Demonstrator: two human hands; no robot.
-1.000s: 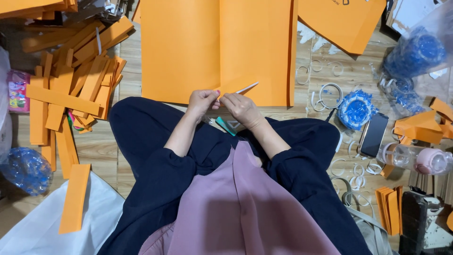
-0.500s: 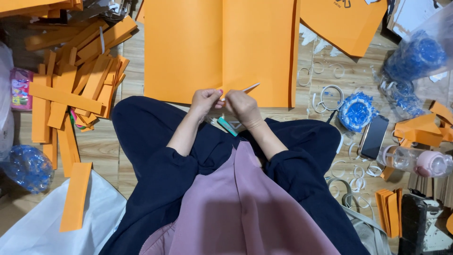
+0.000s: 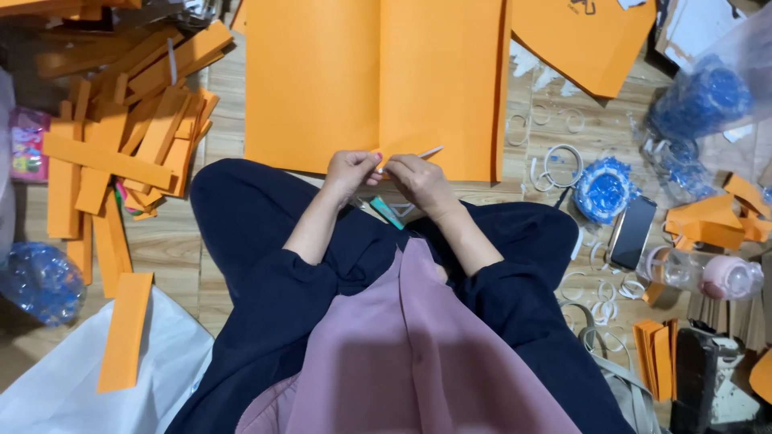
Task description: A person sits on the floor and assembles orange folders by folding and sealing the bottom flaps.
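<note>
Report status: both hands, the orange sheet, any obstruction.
Left hand and right hand pinch the near edge of the orange sheet. Sheet flat on floor. Nothing between hands.

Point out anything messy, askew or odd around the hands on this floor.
The orange strips at the left lie in a crisscross heap, not a stack. White rings are scattered loose over the floor on the right. Both hands, left hand and right hand, pinch the orange sheet at its near edge.

Dark phone screen (image 3: 631,232) right on floor; pink printed packet (image 3: 26,145) far left; clear bag of blue rolls (image 3: 708,96) upper right.
</note>
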